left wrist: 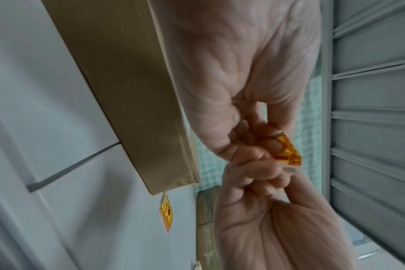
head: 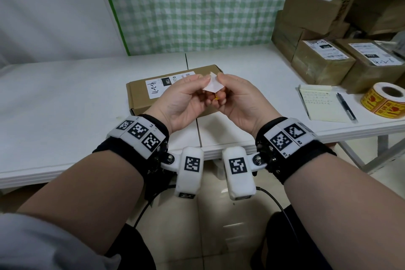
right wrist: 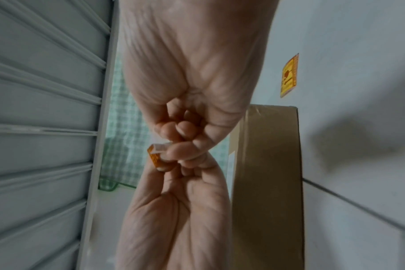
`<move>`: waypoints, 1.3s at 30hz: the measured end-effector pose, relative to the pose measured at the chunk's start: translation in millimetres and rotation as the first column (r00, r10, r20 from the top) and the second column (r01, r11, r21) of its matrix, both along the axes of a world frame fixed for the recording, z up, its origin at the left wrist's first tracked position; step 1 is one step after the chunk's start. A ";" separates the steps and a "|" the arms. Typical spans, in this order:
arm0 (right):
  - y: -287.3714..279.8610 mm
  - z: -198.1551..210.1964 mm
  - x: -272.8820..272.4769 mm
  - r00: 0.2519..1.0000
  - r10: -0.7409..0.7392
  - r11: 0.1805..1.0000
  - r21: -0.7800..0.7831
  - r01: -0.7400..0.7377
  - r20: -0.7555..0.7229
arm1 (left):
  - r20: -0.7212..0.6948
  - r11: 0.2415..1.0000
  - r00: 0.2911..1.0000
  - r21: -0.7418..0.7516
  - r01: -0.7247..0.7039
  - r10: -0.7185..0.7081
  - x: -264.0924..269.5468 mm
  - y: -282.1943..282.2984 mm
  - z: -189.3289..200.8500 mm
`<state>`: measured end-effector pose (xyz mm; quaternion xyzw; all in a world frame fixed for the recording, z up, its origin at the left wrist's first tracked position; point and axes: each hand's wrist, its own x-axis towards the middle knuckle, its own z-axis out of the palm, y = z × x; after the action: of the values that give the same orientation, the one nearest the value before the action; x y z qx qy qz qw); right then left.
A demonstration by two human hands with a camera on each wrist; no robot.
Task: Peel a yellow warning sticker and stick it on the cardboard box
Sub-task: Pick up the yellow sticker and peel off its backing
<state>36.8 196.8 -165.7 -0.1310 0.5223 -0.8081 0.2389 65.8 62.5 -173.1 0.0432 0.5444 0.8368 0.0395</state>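
Note:
Over the flat cardboard box (head: 140, 96) on the white table, both hands meet at the fingertips. My left hand (head: 198, 82) and my right hand (head: 225, 85) pinch one small yellow warning sticker (head: 213, 85), whose white backing faces me. In the left wrist view its yellow and red face (left wrist: 287, 151) pokes out between the curled fingers, with the box (left wrist: 127, 91) behind. The right wrist view shows a corner of the sticker (right wrist: 155, 158) with a white strip at its edge. Whether the backing has come away is hidden by the fingers.
A roll of yellow stickers (head: 385, 99) lies at the table's right edge, beside a notepad (head: 322, 103) and a pen (head: 346, 106). Several labelled cardboard boxes (head: 324, 66) are stacked at the back right. The box carries a white shipping label (head: 160, 85).

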 end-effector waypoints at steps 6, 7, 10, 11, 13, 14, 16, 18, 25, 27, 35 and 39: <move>7.1 1.0 -10.7 0.973 0.086 0.888 0.460 0.023 -0.216 | -0.018 0.923 0.999 -0.381 -0.051 0.048 5.5 1.8 3.5; 7.4 0.9 -11.6 0.963 0.104 0.865 0.501 0.037 -0.249 | -0.030 0.897 0.999 -0.439 -0.052 0.044 5.9 2.0 3.3; 6.8 -1.1 -11.4 0.953 0.101 0.873 0.484 0.052 -0.285 | -0.036 0.872 0.998 -0.486 -0.059 0.048 5.6 1.6 3.9; 6.4 -1.7 -10.4 0.956 0.088 0.886 0.460 0.052 -0.278 | -0.031 0.874 0.998 -0.482 -0.063 0.055 5.2 1.4 3.6; 6.0 -2.5 -8.7 0.965 0.073 0.917 0.397 0.034 -0.252 | -0.014 0.891 0.998 -0.450 -0.056 0.056 5.1 1.4 3.3; 5.8 -2.5 -7.9 0.967 0.070 0.929 0.368 0.025 -0.243 | -0.006 0.903 0.999 -0.427 -0.045 0.046 6.0 1.9 3.8; 4.7 -1.9 -6.8 0.966 0.068 0.939 0.344 0.023 -0.251 | 0.008 0.922 0.999 -0.385 -0.037 0.044 6.8 1.9 3.6; 3.6 -1.5 -7.2 0.956 0.073 0.929 0.367 0.039 -0.284 | 0.015 0.929 0.999 -0.368 -0.039 0.048 6.9 0.4 3.9; 5.8 8.1 -7.7 0.926 0.130 0.884 0.464 0.053 -0.354 | 0.074 0.890 0.997 -0.455 0.030 0.004 6.8 -4.4 12.2; 7.3 10.2 -7.3 0.916 0.164 0.875 0.483 0.036 -0.365 | 0.113 0.886 0.994 -0.459 0.060 -0.008 6.5 -6.2 14.0; 7.0 12.8 -5.0 0.938 0.157 0.897 0.442 -0.005 -0.310 | 0.075 0.922 0.997 -0.384 0.055 -0.029 3.6 -5.9 14.5; 4.1 8.6 -6.0 0.952 0.117 0.936 0.351 -0.010 -0.284 | 0.037 0.944 0.998 -0.323 0.064 -0.055 3.7 -3.3 14.5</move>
<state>30.7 200.9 -157.1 -0.2252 0.6816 -0.6662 0.2023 69.5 59.2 -158.6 0.0412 0.6724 0.7348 0.0789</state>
